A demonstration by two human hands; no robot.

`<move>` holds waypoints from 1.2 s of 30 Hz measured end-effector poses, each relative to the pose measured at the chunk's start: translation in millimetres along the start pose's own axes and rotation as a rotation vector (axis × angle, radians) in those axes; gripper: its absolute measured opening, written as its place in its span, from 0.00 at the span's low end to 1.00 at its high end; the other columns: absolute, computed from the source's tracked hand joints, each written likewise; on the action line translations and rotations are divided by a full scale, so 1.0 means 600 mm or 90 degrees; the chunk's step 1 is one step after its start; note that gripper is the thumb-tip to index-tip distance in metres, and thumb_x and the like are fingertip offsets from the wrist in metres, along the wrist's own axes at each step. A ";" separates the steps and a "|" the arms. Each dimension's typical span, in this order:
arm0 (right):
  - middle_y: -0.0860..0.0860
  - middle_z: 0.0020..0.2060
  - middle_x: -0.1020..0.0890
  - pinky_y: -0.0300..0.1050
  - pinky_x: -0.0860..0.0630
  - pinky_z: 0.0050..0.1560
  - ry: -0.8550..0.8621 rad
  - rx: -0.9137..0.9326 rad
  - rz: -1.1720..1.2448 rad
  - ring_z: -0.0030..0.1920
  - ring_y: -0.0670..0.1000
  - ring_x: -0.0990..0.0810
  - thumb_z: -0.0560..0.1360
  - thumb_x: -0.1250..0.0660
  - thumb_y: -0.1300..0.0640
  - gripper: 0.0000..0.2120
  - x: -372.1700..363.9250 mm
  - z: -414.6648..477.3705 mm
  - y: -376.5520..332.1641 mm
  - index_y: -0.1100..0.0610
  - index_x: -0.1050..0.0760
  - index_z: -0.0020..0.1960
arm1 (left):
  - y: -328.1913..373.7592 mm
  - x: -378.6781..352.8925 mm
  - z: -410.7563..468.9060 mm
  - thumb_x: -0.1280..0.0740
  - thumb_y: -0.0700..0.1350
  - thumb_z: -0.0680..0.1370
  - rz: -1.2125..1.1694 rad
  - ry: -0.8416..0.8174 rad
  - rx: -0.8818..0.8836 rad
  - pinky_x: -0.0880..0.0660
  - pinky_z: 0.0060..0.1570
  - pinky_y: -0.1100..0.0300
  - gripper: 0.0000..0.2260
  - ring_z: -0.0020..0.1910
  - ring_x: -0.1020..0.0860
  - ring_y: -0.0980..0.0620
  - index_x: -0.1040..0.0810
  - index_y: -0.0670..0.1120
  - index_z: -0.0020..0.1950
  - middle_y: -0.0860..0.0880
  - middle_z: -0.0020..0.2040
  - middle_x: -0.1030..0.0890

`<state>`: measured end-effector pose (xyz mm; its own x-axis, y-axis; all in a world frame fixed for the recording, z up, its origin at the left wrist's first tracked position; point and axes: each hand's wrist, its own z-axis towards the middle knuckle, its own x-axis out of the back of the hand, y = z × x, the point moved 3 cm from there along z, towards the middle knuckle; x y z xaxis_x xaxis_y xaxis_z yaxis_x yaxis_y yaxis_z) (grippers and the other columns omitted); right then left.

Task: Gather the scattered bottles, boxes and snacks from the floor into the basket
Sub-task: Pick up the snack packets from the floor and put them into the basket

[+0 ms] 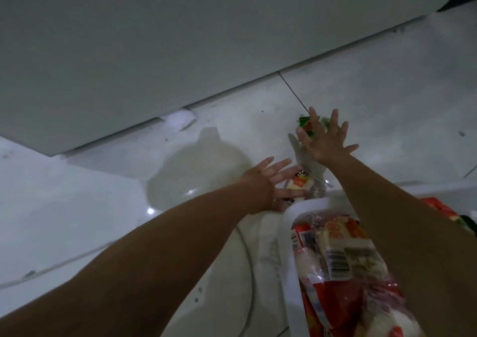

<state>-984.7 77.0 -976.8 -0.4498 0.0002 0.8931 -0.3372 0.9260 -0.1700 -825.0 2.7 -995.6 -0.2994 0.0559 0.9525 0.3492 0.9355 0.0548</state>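
- Beyond the far rim of the white plastic basket (313, 203), on the pale glossy tiled floor (374, 99), both bare hands reach out with fingers spread apart; neither is closed on anything.
- Left hand (268, 181): lies over a clear-wrapped snack packet with yellow and orange print (302, 183), which sits on the floor just beside the basket rim; whether the palm is touching it cannot be told.
- Right hand (326, 140): hovers over a green-and-red wrapped item (304, 123) farther off; most of that item is hidden, so its kind is unclear.
- Already in the basket: a large clear bag with red and white print (340, 267), lying near and to the right, with another red and green pack (446, 211) at the right edge.
- Risk, slippage: crinkly film on a glossy tile is likely to skate away from an open palm instead of being caught.
- Risk, two targets: closing both hands at once may leave one grip shallow, so that a packet drops short of the rim.
- Risk, basket: the right forearm crosses over it and could nudge it or disturb the bag inside.
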 end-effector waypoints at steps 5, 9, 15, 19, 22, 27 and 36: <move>0.49 0.76 0.67 0.78 0.59 0.65 -0.023 -0.014 0.017 0.74 0.62 0.67 0.75 0.52 0.31 0.32 -0.017 0.018 0.004 0.34 0.62 0.73 | -0.034 -0.024 -0.005 0.48 0.62 0.80 -0.033 0.062 0.087 0.65 0.72 0.48 0.28 0.77 0.62 0.44 0.56 0.62 0.76 0.46 0.78 0.62; 0.52 0.76 0.67 0.77 0.59 0.66 -0.039 -0.011 0.040 0.73 0.63 0.70 0.75 0.52 0.31 0.33 -0.026 0.020 0.003 0.36 0.65 0.74 | -0.060 -0.033 -0.026 0.48 0.64 0.79 -0.064 0.092 0.115 0.62 0.74 0.46 0.29 0.77 0.61 0.44 0.55 0.61 0.76 0.46 0.79 0.60; 0.53 0.74 0.70 0.78 0.58 0.66 -0.084 -0.008 0.006 0.71 0.64 0.74 0.73 0.49 0.30 0.41 -0.040 0.001 -0.027 0.41 0.72 0.73 | -0.093 -0.048 -0.070 0.50 0.66 0.77 -0.054 0.102 0.217 0.64 0.73 0.49 0.33 0.77 0.60 0.44 0.58 0.58 0.77 0.45 0.79 0.59; 0.54 0.74 0.70 0.75 0.59 0.67 -0.140 0.016 -0.020 0.73 0.63 0.71 0.71 0.52 0.27 0.43 -0.056 -0.021 -0.064 0.42 0.76 0.72 | -0.120 -0.068 -0.124 0.56 0.67 0.74 -0.088 0.116 0.299 0.62 0.72 0.49 0.34 0.77 0.54 0.42 0.57 0.55 0.77 0.43 0.79 0.54; 0.54 0.74 0.69 0.73 0.59 0.68 -0.159 0.025 -0.012 0.74 0.62 0.68 0.72 0.53 0.28 0.42 -0.066 -0.034 -0.085 0.42 0.75 0.72 | -0.128 -0.082 -0.171 0.61 0.68 0.73 -0.110 0.101 0.351 0.63 0.72 0.50 0.34 0.77 0.60 0.43 0.64 0.56 0.75 0.44 0.78 0.60; 0.53 0.76 0.66 0.72 0.59 0.69 -0.134 0.039 0.020 0.75 0.62 0.65 0.74 0.52 0.30 0.38 -0.071 -0.040 -0.094 0.40 0.70 0.74 | -0.136 -0.098 -0.227 0.60 0.69 0.72 -0.108 0.095 0.373 0.57 0.74 0.47 0.37 0.77 0.56 0.42 0.58 0.54 0.77 0.42 0.79 0.55; 0.57 0.76 0.64 0.72 0.63 0.69 0.123 -0.028 0.108 0.75 0.64 0.63 0.65 0.45 0.24 0.50 -0.032 -0.005 -0.056 0.43 0.65 0.75 | -0.137 -0.085 -0.219 0.80 0.72 0.61 -0.154 0.053 0.365 0.60 0.75 0.52 0.53 0.77 0.62 0.47 0.63 0.42 0.77 0.45 0.78 0.62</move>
<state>-962.2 47.1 -987.3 -0.3297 0.2248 0.9169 -0.2329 0.9219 -0.3098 -721.8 -123.0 -1009.4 -0.2319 -0.1868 0.9546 -0.2581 0.9580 0.1248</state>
